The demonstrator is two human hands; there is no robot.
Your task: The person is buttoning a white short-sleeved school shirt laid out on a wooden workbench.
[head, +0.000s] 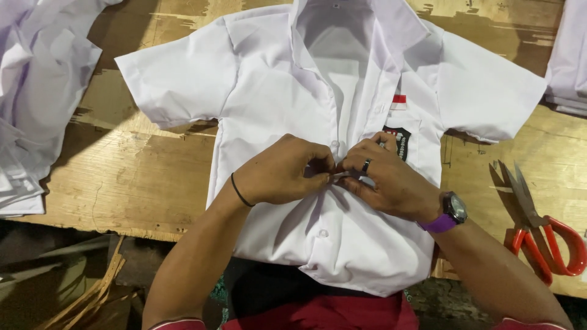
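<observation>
One short-sleeved white cotton shirt (275, 98) lies face up and spread flat on a worn wooden table (140, 177), collar toward the far edge, hem hanging just over the near edge. Both hands meet at the middle of its front placket. The left hand (284, 171), with one thin black band on its wrist, pinches the left edge of the placket between thumb and fingertips. The right hand (385, 177), with one dark ring on a finger and one purple-strapped wristwatch (451, 212) on the wrist, pinches the opposite edge, fingertips touching those of the left hand. Whatever sits between the fingertips is hidden by them.

Two small white buttons (323, 233) show on the placket: one just above the hands, one below them. One chest pocket carries one dark badge (400, 139), with one small red-and-white patch (398, 101) above it.

One pair of scissors with orange-red handles (541, 235) lies on the table to the right, well apart from the shirt, blades slightly open. One pile of white fabric (36, 91) rests at the left edge, and another stack of white cloth (568, 61) at the far right corner.
</observation>
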